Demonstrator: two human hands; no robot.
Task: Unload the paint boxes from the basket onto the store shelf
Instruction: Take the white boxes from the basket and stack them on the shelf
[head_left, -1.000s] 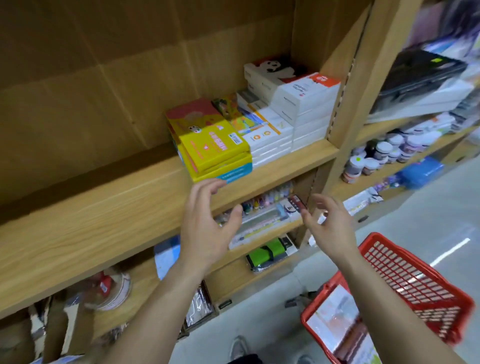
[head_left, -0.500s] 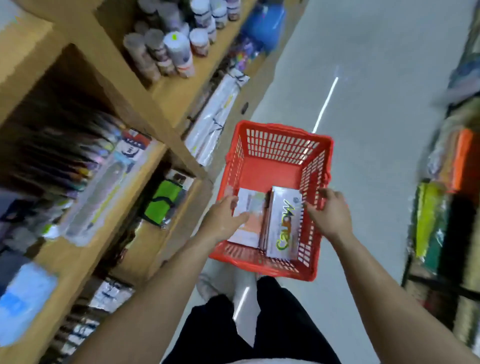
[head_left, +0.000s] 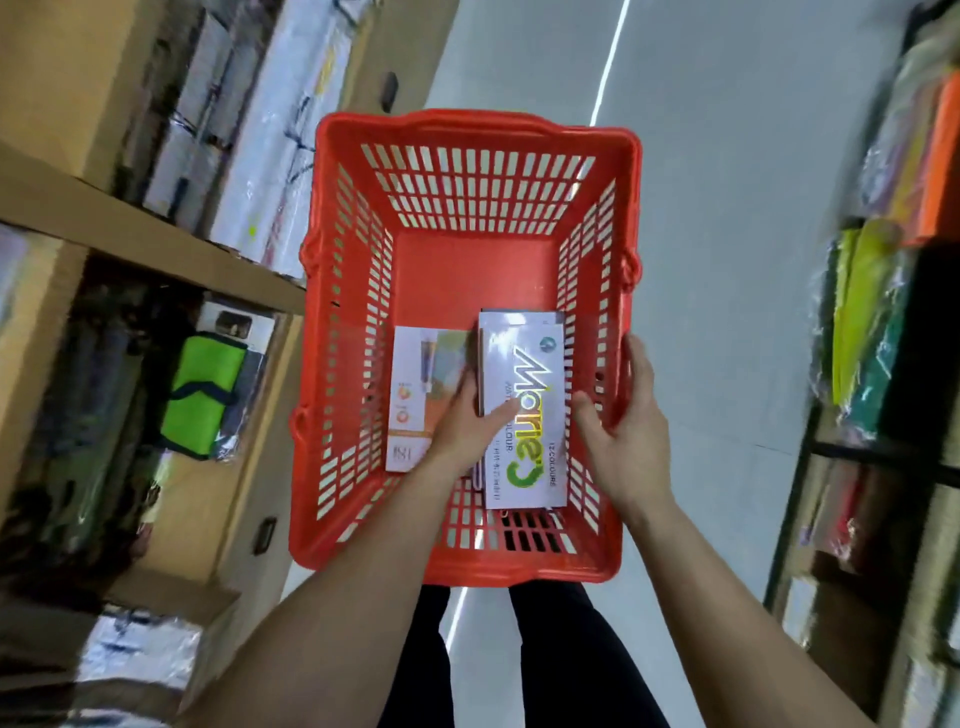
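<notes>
A red plastic basket (head_left: 470, 171) stands on the floor below me. Inside it lie a white paint box with green and yellow lettering (head_left: 524, 364) and, to its left, a white and orange box (head_left: 415, 374). My left hand (head_left: 467, 423) is inside the basket, fingers curled around the left edge of the lettered box, thumb on its top. My right hand (head_left: 621, 426) is spread open at the box's right side, fingers against the basket's right wall, thumb near the box edge.
Wooden store shelves (head_left: 130, 228) run along the left with wrapped goods and a green pouch (head_left: 202, 395). Another rack (head_left: 883, 312) of coloured packs stands on the right. Grey aisle floor (head_left: 727, 156) lies beyond the basket.
The view swung from the shelf down to the basket. Both hands went from the shelf into the basket, and the left hand closed on the lettered box's edge.
</notes>
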